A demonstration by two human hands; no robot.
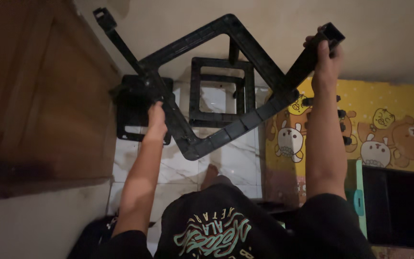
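Black plastic frame (226, 91) is held tilted above the marble floor (231, 163), gripped closed at one rail by the left hand (156, 115) and at a leg by the right hand (327, 57). Two smaller frames (221, 91) are left lying below, unattached.

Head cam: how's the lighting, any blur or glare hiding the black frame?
Head view: dim, warm light; the black square plastic frame loses surface detail against the dark wooden door. Mild glare on the glossy white marble-pattern floor tiles. Wide-angle stretch at the edges. Left hand and right hand, each with its grip on the frame, look slightly soft.
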